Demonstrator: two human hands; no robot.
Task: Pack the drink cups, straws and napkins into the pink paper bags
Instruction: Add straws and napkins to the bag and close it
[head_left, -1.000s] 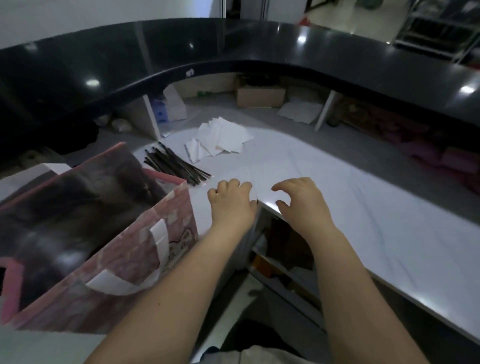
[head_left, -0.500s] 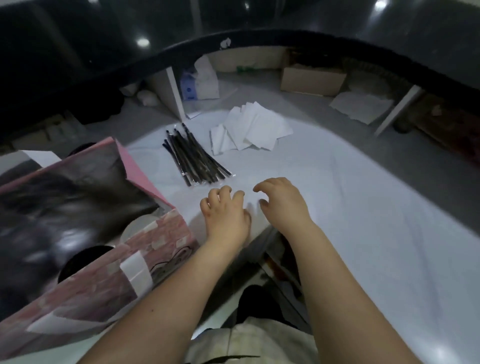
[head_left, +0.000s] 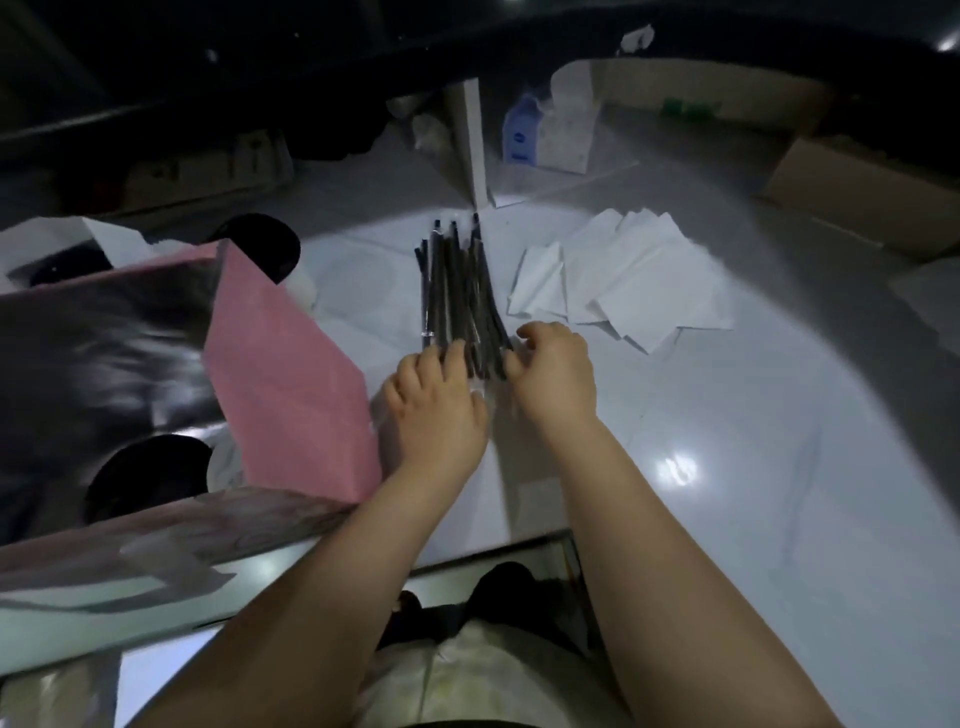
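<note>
Left hand (head_left: 436, 402) and right hand (head_left: 555, 376) bend over the straws (head_left: 457, 291), likely to gather some for the bag (head_left: 291, 374); whether they pinch, I cannot tell.

I see a glossy white counter (head_left: 753, 405) with one bright lamp reflection (head_left: 675, 467) on it. Behind it, a dark curved upper ledge (head_left: 311, 67) overhangs a dim shelf. On that shelf stand a white divider panel (head_left: 471, 140), a blue-and-white bottle (head_left: 519, 132) and a cardboard box (head_left: 857, 192).
</note>
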